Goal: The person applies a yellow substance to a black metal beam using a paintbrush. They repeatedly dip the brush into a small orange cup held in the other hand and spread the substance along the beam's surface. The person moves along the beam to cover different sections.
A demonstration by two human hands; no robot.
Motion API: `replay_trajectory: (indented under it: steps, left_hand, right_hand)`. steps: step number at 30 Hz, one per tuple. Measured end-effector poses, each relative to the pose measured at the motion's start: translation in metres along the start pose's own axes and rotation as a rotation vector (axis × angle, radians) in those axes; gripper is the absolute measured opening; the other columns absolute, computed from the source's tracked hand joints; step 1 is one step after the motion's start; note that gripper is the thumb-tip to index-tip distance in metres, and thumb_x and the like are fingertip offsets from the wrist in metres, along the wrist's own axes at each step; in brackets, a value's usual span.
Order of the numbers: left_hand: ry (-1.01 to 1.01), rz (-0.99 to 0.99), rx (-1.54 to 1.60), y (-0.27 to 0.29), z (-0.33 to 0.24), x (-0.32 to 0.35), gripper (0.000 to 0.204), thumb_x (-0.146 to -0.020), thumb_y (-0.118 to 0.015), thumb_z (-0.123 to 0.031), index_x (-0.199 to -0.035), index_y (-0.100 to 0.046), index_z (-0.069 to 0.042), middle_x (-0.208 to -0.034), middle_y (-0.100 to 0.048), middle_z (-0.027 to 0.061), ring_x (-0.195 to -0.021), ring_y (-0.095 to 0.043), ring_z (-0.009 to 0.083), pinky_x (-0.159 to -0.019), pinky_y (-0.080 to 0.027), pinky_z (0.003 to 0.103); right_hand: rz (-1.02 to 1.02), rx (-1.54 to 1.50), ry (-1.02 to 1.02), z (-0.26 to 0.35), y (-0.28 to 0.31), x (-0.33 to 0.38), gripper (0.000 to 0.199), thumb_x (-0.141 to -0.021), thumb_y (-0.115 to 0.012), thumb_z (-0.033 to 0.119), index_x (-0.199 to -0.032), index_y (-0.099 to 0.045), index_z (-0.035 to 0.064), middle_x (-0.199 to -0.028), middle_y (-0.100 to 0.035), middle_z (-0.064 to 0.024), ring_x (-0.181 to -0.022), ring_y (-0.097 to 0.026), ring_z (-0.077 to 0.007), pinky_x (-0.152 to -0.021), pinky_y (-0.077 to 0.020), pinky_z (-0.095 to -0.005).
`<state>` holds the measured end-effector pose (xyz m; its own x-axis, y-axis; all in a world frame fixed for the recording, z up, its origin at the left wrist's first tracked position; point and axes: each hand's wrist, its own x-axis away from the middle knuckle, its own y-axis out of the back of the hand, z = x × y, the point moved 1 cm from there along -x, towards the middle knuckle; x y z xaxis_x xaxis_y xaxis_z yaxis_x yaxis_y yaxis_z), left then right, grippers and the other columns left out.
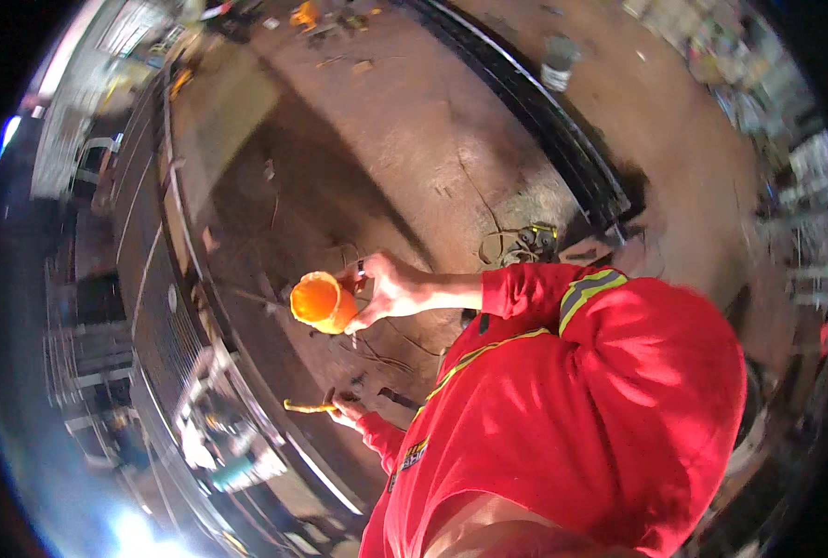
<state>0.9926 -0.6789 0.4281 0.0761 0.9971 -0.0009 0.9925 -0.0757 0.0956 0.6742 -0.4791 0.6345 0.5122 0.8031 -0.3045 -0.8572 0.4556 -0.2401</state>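
**Desk:** What's the setting?

**Photographer:** A workshop floor (404, 121) of worn, brown, cracked concrete, stained and sunlit in patches, seen from above a person in red coveralls (572, 418) with reflective stripes. A dark metal frame (535, 102) runs diagonally across the upper floor, and a long grated panel (158, 288) lies along the left. A grey can (558, 60) stands beyond the frame; a tangle of wires (516, 246) sits near the frame's lower end.

**Desk:** And the hands?

**Photographer:** The right hand (386, 290) is wrapped around an orange cup (321, 301), held out over the floor with its open mouth tipped toward the camera. The left hand (347, 407), lower down, has its fingers closed on a thin yellowish tool (307, 406) pointing left.

**Desk:** Room to move?

**Photographer:** Open concrete between panel and frame, above the cup. The panel's edge lies just left of both hands. Cluttered shelves (758, 102) line the far right, well apart; loose scraps (330, 19) sit at the top edge.
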Motion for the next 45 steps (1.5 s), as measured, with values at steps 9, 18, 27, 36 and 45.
replay_trajectory:
  steps: [9,18,27,36,45]
  left_hand:
    - [-0.551,0.574,-0.276,-0.354,-0.048,-0.245,0.031,-0.098,-0.055,-0.026,-0.106,-0.063,0.003,-0.080,-0.061,0.0055,-0.069,-0.052,0.0140,-0.063,-0.042,0.028]
    - [-0.167,1.112,-0.083,-0.691,-0.031,-0.282,0.021,-0.092,-0.060,-0.027,-0.086,-0.053,-0.008,-0.072,-0.050,0.0006,-0.059,-0.045,0.0108,-0.049,-0.035,0.029]
    - [0.097,1.845,-0.058,-1.065,-0.095,-0.139,0.012,-0.093,-0.050,-0.023,-0.095,-0.046,-0.011,-0.065,-0.045,0.0014,-0.047,-0.040,0.0108,-0.040,-0.031,0.025]
    - [-1.091,2.263,0.071,-1.356,-0.086,0.093,0.024,-0.088,-0.064,-0.005,-0.111,-0.062,-0.001,-0.097,-0.066,0.0113,-0.088,-0.063,0.0227,-0.081,-0.048,0.032]
    - [-2.061,2.358,0.488,-1.394,0.012,0.303,0.024,-0.079,-0.067,0.004,-0.102,-0.065,-0.003,-0.095,-0.062,0.0123,-0.087,-0.060,0.0286,-0.075,-0.047,0.035]
  right_hand:
    - [-0.550,0.255,0.058,-0.021,0.170,-0.127,0.053,-0.065,-0.087,0.013,-0.111,-0.066,-0.0012,-0.101,-0.071,-0.0064,-0.088,-0.064,-0.0109,-0.083,-0.0511,-0.0273]
    - [-1.182,0.403,0.086,-0.068,0.333,-0.211,0.055,-0.061,-0.090,0.024,-0.106,-0.069,0.0008,-0.094,-0.071,-0.0072,-0.084,-0.063,-0.0136,-0.081,-0.0491,-0.0295]
    - [-1.714,0.468,-0.238,-0.071,0.554,-0.175,0.054,-0.064,-0.089,0.018,-0.108,-0.066,-0.0038,-0.101,-0.070,-0.0076,-0.097,-0.061,-0.0110,-0.087,-0.0475,-0.0287]
    - [-2.104,0.673,-0.221,-0.195,0.795,-0.106,0.051,-0.064,-0.090,0.017,-0.105,-0.068,-0.0032,-0.099,-0.070,-0.0060,-0.093,-0.064,-0.0119,-0.089,-0.0483,-0.0292]
    - [-2.099,0.904,-0.293,-0.345,0.931,0.013,0.051,-0.065,-0.086,0.010,-0.111,-0.066,-0.0016,-0.101,-0.069,-0.0087,-0.095,-0.065,-0.0165,-0.089,-0.0491,-0.0294]
